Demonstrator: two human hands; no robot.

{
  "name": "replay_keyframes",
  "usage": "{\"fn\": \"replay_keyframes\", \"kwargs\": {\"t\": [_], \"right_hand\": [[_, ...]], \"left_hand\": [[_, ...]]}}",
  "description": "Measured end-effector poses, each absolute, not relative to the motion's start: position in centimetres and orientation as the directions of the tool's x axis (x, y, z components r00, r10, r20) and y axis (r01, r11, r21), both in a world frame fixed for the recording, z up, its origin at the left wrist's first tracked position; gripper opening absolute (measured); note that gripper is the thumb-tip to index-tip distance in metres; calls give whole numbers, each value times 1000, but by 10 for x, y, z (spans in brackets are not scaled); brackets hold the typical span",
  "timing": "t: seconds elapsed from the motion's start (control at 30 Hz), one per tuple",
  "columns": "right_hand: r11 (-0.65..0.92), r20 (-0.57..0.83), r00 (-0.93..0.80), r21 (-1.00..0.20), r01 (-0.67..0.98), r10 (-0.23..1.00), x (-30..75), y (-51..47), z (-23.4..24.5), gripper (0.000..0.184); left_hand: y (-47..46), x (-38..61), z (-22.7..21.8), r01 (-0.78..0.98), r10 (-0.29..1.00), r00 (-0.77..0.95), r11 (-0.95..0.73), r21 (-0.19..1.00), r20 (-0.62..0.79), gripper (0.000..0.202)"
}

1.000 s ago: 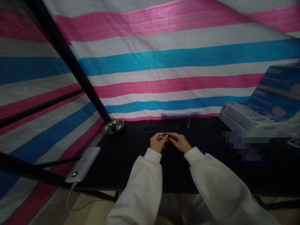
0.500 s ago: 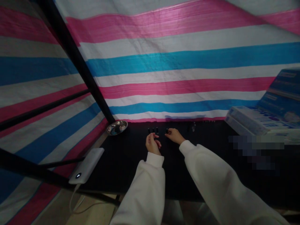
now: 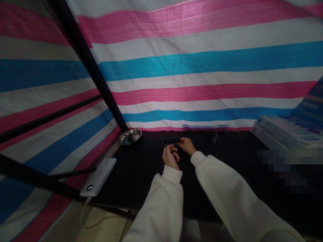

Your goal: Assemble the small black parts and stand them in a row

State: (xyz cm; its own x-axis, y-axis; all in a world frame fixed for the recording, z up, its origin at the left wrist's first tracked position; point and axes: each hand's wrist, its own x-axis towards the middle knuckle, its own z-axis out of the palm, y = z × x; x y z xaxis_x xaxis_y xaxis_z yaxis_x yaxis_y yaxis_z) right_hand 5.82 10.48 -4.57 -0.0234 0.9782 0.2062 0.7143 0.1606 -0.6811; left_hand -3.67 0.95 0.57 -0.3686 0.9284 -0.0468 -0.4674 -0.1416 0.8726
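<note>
I see small black pieces (image 3: 169,140) standing upright in a row, long axis vertical, just ahead of my right hand (image 3: 186,146) and curled left hand (image 3: 171,157); I cannot tell whether either hand grasps.

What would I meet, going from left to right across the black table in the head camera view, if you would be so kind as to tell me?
white power bank → shallow steel dish → row of small dark upright pieces → small pale upright piece → stacked blue-and-white boxes
</note>
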Motion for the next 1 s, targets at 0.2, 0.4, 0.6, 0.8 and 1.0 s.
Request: {"fn": "replay_keyframes", "kwargs": {"t": [0.2, 0.4, 0.6, 0.8, 1.0], "right_hand": [[107, 132, -27, -649, 754, 991, 59, 100, -38, 21], [104, 56, -87, -568, 816, 995, 86, 74, -26, 36], [-30, 21, 44, -459, 888, 999, 161, 48, -11, 26], [-351, 8, 397, -451, 820, 918, 211, 39, -20, 27], [-375, 192, 538, -530, 761, 820, 204, 41, -38, 39]], "left_hand": [[10, -37, 4, -458, 927, -372, -143, 878, -43, 33], [12, -37, 0, -417, 933, -359, -138, 899, -23, 36], [1, -28, 5, 13, 953, -160, -259, 966, 258, 27], [-7, 11, 8, 522, 802, 412, -597, 608, 433, 20], [32, 56, 4, 679, 785, 537, -620, 394, 310, 47]]}}
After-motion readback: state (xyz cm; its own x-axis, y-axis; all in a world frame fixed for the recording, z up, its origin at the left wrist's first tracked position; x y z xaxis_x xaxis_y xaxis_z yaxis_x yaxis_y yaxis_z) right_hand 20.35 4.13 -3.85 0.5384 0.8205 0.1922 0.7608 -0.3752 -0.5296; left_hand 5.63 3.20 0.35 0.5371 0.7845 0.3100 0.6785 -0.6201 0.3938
